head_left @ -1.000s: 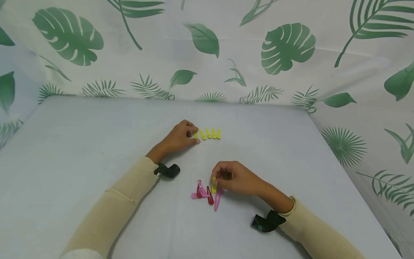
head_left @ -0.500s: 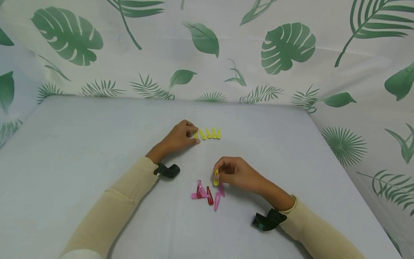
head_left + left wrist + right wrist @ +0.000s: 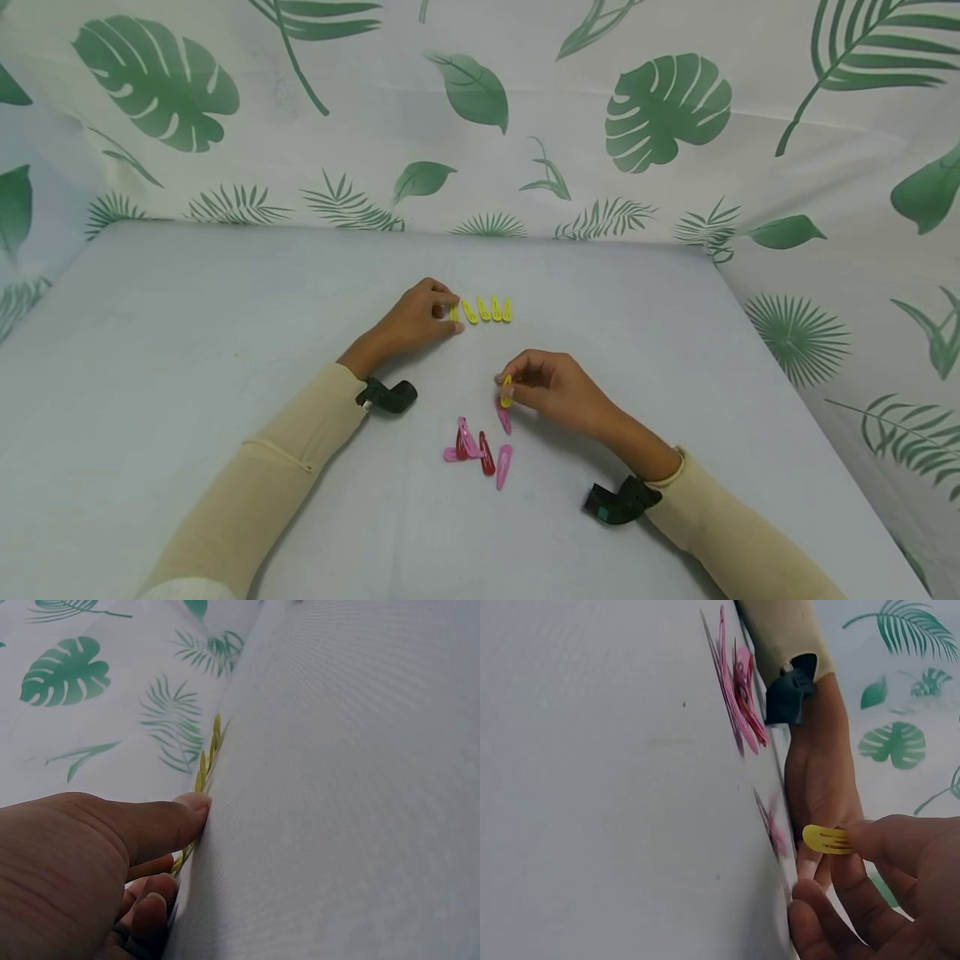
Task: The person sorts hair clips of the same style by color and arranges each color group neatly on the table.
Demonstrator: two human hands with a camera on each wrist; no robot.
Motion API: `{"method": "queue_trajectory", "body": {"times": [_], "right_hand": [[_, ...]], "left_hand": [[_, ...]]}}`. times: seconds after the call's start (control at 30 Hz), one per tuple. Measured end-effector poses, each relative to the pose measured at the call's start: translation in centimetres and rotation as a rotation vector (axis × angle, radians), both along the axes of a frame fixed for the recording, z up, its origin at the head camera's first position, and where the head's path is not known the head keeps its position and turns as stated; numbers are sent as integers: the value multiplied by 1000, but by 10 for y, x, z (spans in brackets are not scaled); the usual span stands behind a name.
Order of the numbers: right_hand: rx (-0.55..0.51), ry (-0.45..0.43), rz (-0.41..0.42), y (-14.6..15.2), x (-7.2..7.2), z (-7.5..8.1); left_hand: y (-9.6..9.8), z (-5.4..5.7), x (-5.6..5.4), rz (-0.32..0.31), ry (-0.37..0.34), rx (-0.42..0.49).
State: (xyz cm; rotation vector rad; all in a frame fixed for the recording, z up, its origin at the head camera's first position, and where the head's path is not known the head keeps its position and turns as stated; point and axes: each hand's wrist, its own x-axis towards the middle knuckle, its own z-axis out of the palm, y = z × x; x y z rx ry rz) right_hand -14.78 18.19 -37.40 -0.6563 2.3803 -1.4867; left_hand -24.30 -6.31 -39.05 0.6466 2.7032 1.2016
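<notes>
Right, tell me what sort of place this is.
Probably an indoor tabletop workspace set up for recording: a pale table, a leaf-printed backdrop behind it, and two black wrist cameras.

Leafy backdrop (image 3: 555, 108) (creased), white tabletop (image 3: 615, 308).

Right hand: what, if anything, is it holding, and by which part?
The right hand pinches a yellow hair clip by one end; its other, rounded end sticks out uncovered.
</notes>
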Motion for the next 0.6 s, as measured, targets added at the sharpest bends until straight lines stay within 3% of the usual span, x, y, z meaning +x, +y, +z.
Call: {"method": "queue_trajectory", "body": {"times": [0.6], "right_hand": [[2, 80, -110, 13, -14, 2]], "left_hand": [[1, 1, 0, 12, -19, 6]]}}
